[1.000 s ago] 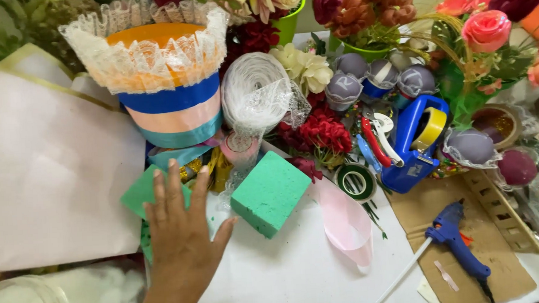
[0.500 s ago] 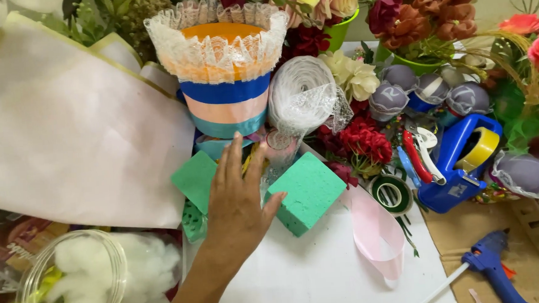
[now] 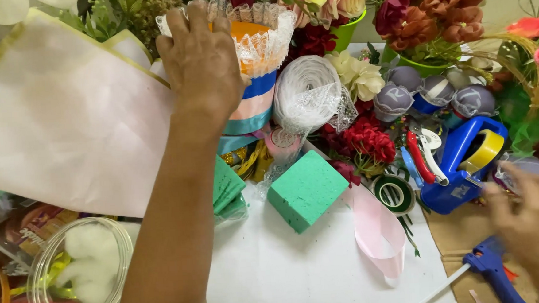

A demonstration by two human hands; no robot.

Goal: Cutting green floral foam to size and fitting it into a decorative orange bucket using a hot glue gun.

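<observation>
Since the earlier frame, the left hand has been lifted from the green foam blocks onto the lace-rimmed striped pot (at the bench's back), fingers draped over it. It is best gripped below the lace. The right hand, blurred, is beside the glue gun; its grip cannot be told.

Our left hand extended forward, palm down, fingers curled; our right hand low, blurred, fingers loosely bent.
</observation>
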